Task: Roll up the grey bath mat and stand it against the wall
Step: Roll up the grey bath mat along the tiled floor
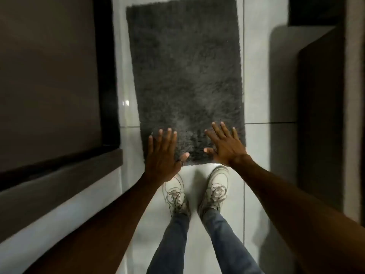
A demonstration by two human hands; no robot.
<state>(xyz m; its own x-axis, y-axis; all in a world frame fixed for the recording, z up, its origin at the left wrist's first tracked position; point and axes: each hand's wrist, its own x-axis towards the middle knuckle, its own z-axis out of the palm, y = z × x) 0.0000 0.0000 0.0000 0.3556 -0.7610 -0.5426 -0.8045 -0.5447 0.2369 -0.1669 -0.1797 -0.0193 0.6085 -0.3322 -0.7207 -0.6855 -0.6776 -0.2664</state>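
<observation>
The grey shaggy bath mat point(183, 72) lies flat and unrolled on the pale tiled floor, its long side running away from me. My left hand point(163, 155) hovers over its near left corner, fingers spread, holding nothing. Over the near right corner my right hand point(224, 144) is also spread wide and holds nothing. Whether the palms touch the pile cannot be told. My two feet in white sneakers point(197, 192) stand just short of the mat's near edge.
A dark framed panel point(49, 80) with a ledge rises along the left side. Dark furniture point(320, 115) and a pale wall edge point(353, 95) stand on the right. White floor tiles point(256, 76) run between them, on both sides of the mat.
</observation>
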